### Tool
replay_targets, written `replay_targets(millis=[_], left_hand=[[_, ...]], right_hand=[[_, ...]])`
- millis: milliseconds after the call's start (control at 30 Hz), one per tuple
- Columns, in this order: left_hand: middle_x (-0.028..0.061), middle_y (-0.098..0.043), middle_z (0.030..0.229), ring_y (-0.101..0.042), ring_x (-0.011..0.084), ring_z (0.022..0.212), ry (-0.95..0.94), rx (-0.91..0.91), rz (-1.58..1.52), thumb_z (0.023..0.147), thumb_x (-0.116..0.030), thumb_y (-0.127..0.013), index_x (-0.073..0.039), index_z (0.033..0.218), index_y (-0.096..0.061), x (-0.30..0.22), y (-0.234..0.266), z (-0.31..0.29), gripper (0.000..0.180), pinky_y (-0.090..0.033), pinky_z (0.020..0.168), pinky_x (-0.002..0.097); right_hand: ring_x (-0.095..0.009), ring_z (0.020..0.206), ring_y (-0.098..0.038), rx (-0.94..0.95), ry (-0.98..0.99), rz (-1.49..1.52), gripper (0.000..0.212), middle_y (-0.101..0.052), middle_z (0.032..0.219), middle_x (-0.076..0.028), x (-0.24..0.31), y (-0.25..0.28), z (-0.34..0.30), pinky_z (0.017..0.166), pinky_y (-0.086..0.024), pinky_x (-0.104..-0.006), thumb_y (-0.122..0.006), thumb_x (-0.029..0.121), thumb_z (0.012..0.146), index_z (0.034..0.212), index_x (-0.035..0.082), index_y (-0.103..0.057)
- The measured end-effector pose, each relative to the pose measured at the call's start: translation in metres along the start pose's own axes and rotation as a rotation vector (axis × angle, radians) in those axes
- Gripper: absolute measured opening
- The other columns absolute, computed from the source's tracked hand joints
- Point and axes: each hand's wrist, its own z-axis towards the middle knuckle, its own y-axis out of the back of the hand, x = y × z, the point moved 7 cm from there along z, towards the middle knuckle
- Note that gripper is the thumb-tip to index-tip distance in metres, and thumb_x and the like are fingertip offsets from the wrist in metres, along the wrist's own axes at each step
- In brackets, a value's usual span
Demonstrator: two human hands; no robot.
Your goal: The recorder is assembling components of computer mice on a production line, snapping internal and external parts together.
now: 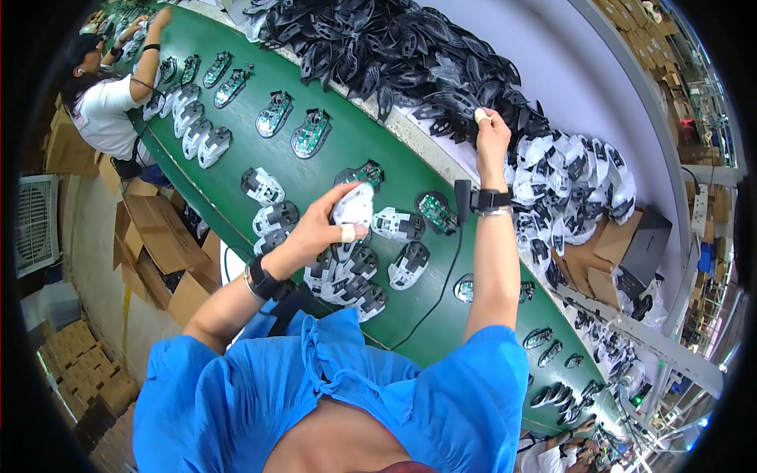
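My left hand (pixel 325 222) is closed around a white mouse shell (pixel 356 206), held just above the green bench. Close by it lie several grey-and-black mouse shells (pixel 347 276) in a cluster, and a mouse base with a green circuit board (pixel 364 175) sits partly behind the hand. My right hand (pixel 493 140) reaches far forward to a heap of black plastic mouse parts (pixel 371 51). Its fingertips pinch a black plastic part (pixel 456 104) at the heap's near edge. Pale finger covers show on both hands, and both wrists wear black bands.
Mouse bases with circuit boards (pixel 311 134) stand in a row along the green bench (pixel 236 169). White shells in plastic wrap (pixel 572 177) are piled at the right, beside an open carton (pixel 603 252). A black cable (pixel 441 293) crosses the bench. A co-worker (pixel 110 102) works at the far left.
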Motion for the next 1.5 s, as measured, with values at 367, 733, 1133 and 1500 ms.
replay_targets(millis=[367, 733, 1133, 1500], left_hand=[[0.0129, -0.044, 0.135, -0.044, 0.0231, 0.124, -0.019, 0.164, 0.222, 0.064, -0.013, -0.081, -0.008, 0.129, -0.050, -0.026, -0.057, 0.031, 0.072, -0.036, 0.102, 0.0330], [0.0175, -0.046, 0.134, -0.042, 0.0264, 0.128, -0.164, 0.408, 0.394, 0.062, -0.019, -0.082, -0.003, 0.128, -0.052, -0.018, -0.056, -0.038, 0.074, -0.034, 0.104, 0.0338], [0.0070, -0.055, 0.114, -0.060, 0.0167, 0.095, 0.224, 0.164, -0.337, 0.084, -0.022, -0.068, -0.004, 0.138, -0.037, 0.021, -0.049, -0.071, 0.065, -0.049, 0.082, 0.0275], [0.0055, -0.053, 0.119, -0.051, 0.0117, 0.107, 0.096, 0.072, -0.114, 0.096, -0.056, -0.038, -0.006, 0.132, -0.042, 0.042, -0.043, -0.052, 0.061, -0.042, 0.092, 0.0279]], right_hand=[[-0.011, 0.079, -0.056, 0.210, -0.123, -0.004, 0.030, -0.066, 0.091, -0.005, 0.017, 0.034, -0.094, 0.073, -0.046, -0.0261, -0.054, 0.006, 0.080, 0.107, 0.004, -0.065], [-0.020, 0.084, -0.058, 0.028, 0.716, -0.420, 0.059, -0.060, 0.102, -0.010, 0.150, 0.030, -0.239, 0.076, -0.048, -0.0307, -0.072, 0.008, 0.067, 0.123, 0.005, -0.055], [-0.010, 0.072, -0.061, -0.096, -0.032, 0.387, 0.038, -0.059, 0.082, -0.003, 0.082, 0.042, -0.282, 0.063, -0.053, -0.0229, -0.061, -0.008, 0.080, 0.111, 0.005, -0.044], [-0.005, 0.064, -0.057, 0.396, -0.090, -0.112, 0.037, -0.060, 0.071, -0.001, 0.122, -0.007, -0.304, 0.055, -0.044, -0.0188, -0.068, -0.004, 0.075, 0.106, 0.004, -0.050]])
